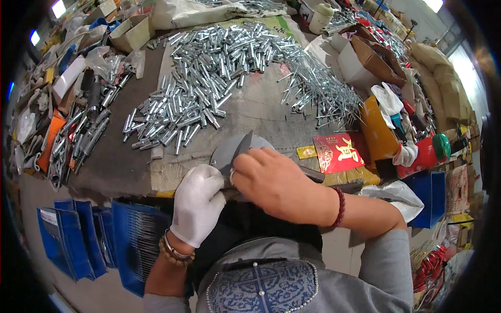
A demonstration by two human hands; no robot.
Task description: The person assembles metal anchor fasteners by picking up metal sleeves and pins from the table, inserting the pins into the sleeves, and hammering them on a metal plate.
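A dark, pointed flat piece [242,148] stands out between the two hands at the near edge of the table [255,112], its tip toward the far side, in front of a grey round disc [264,142]. The bare right hand [286,189] is at its right side, the fingers bent and bunched against it; they hide what lies beneath, so I cannot tell whether the grip pinches this piece or something under it. The left hand [199,201], in a white glove, is just beside its lower end. Its grip is curled inward with the fingers gathered, and what it closes on cannot be made out. A dark red bead bracelet [341,207] circles the right wrist.

To the right of the hands lie a small yellow packet [307,152] and a red card [338,153] with gold figures. Beyond the disc, a broad heap of short shiny metal tubes [209,83] spreads from the left toward the far side; a looser pile of thin metal pins [319,95] adjoins it on the right. Farther right are a brown carton [378,62] and a red container [419,156] with a green lid. Blue trays [68,242] stand at the near left, below the table's edge.
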